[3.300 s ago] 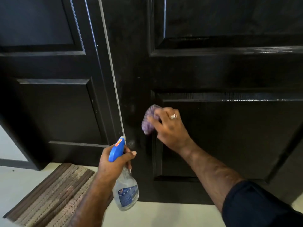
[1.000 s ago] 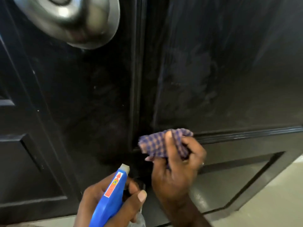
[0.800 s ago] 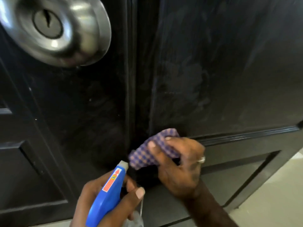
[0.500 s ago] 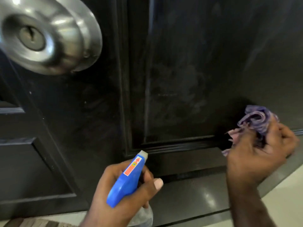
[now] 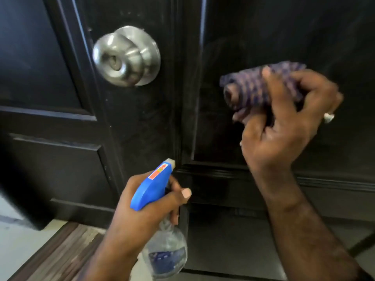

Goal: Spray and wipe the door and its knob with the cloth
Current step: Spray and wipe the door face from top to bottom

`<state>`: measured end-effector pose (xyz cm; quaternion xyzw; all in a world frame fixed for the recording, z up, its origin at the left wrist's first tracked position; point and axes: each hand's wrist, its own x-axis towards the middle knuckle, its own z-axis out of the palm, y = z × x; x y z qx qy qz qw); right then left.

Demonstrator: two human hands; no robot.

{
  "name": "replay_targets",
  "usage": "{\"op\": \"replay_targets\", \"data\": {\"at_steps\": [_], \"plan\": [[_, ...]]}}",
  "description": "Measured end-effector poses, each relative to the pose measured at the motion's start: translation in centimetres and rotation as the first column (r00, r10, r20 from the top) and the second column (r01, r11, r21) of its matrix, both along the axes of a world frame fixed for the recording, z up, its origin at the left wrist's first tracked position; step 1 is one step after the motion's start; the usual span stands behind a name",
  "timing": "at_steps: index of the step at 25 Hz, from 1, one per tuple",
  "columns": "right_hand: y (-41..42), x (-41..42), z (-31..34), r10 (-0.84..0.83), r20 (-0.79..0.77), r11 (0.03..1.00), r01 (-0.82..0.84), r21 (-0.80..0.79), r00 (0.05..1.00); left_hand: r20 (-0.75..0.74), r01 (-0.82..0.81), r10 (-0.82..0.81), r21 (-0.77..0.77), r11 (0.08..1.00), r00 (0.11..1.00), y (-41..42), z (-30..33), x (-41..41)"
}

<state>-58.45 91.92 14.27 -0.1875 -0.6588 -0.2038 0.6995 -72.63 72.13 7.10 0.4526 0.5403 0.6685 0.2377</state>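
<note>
A black panelled door [image 5: 263, 33] fills the view, with a round silver knob [image 5: 125, 56] at upper left of centre. My left hand [image 5: 150, 211] grips a clear spray bottle [image 5: 162, 236] with a blue trigger head, its nozzle pointing up at the door just below the knob. My right hand [image 5: 284, 126] holds a bunched purple checked cloth [image 5: 257, 86] against or just off the door panel, to the right of the knob; contact is blurred.
A second dark panelled door leaf [image 5: 40, 98] stands at the left. A striped brown doormat [image 5: 60, 254] lies on the pale floor [image 5: 18, 240] at lower left. A raised moulding [image 5: 324, 183] runs across the door below my right hand.
My right hand has lifted the cloth from the lower moulding up onto the panel. The knob now sits further right and lower in view. The spray bottle stays low, nozzle toward the door.
</note>
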Motion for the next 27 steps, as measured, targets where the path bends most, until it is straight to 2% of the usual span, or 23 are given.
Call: {"op": "replay_targets", "data": {"at_steps": [1,2,4,6,7,8,9,11,13,14,15,16,18,20,22,23,24,26,27], "plan": [[-0.2,-0.9,0.8,0.033,-0.050,0.999,-0.035,-0.025,0.998,0.008,-0.004,0.004,-0.004,1.000,1.000,0.1,0.4,0.0],[-0.6,-2.5,0.6,0.083,-0.010,0.996,-0.084,-0.031,0.996,0.005,-0.007,0.007,-0.004,1.000,1.000,0.2,0.3,-0.7],[-2.3,-4.7,-4.5,0.078,0.285,0.996,-0.088,0.024,0.955,0.041,0.011,-0.011,0.001,1.000,0.999,-0.1,0.1,-1.9],[-3.1,-3.4,-11.6,-0.018,0.603,0.985,-0.088,0.146,0.798,0.066,0.062,-0.063,0.005,0.998,0.996,-1.1,-0.4,-3.8],[-2.4,-1.3,-13.2,-0.069,0.674,0.985,-0.059,0.165,0.736,0.080,0.093,-0.093,0.010,0.996,0.992,-1.6,-0.4,-4.7],[-1.5,0.6,-12.9,-0.111,0.688,0.985,-0.014,0.174,0.717,0.093,0.120,-0.120,0.008,0.993,0.988,-1.9,-0.3,-5.6],[-1.0,1.7,-11.8,-0.140,0.656,0.984,0.033,0.173,0.742,0.093,0.135,-0.134,0.002,0.991,0.987,-2.1,-0.3,-6.4],[-0.8,1.4,-8.2,-0.152,0.475,0.988,0.116,0.104,0.867,0.073,0.129,-0.129,-0.004,0.992,0.989,-2.6,-0.1,-7.9],[-1.3,-1.3,-2.5,-0.121,0.122,0.992,0.125,-0.025,0.985,0.057,0.113,-0.113,0.007,0.994,0.992,-2.7,0.4,-8.6],[-1.8,-3.9,-0.6,-0.093,-0.008,0.994,0.092,-0.065,0.996,0.067,0.100,-0.100,0.013,0.995,0.993,-2.7,0.4,-8.8],[-2.9,-6.5,0.5,-0.055,-0.052,0.995,0.051,-0.082,0.997,0.064,0.076,-0.077,0.012,0.997,0.995,-2.8,0.9,-8.6],[-4.0,-8.6,0.5,-0.022,-0.006,0.997,0.021,-0.073,1.000,0.064,0.062,-0.063,0.019,0.998,0.996,-2.9,1.2,-8.2],[-5.4,-10.2,-3.6,-0.009,0.247,1.000,0.009,-0.001,0.969,0.059,0.031,-0.032,0.028,0.999,0.998,-3.4,1.6,-7.5],[-5.1,-7.7,-9.0,-0.039,0.518,0.997,-0.003,0.079,0.855,0.061,0.005,-0.007,0.032,0.999,0.998,-4.5,1.9,-7.1],[-3.9,-3.8,-9.9,-0.128,0.682,0.981,-0.009,0.194,0.720,0.058,-0.006,0.005,0.008,1.000,0.998,-5.8,2.0,-7.0],[-3.2,-2.8,-8.4,-0.153,0.683,0.973,-0.010,0.229,0.714,0.059,-0.014,0.015,-0.006,1.000,0.998,-6.3,2.0,-7.0],[-2.7,-2.7,-6.3,-0.142,0.616,0.974,-0.001,0.226,0.775,0.063,-0.022,0.023,-0.018,1.000,0.998,-6.7,2.0,-7.2],[-2.3,-3.9,-0.2,-0.087,0.291,0.994,0.063,0.090,0.953,0.049,0.002,0.000,-0.031,1.000,0.999,-6.3,2.3,-7.5],[-2.1,-4.8,2.8,-0.044,0.085,0.999,0.044,-0.007,0.995,0.044,0.029,-0.027,-0.039,0.999,0.999,-5.5,2.4,-7.6]]}}
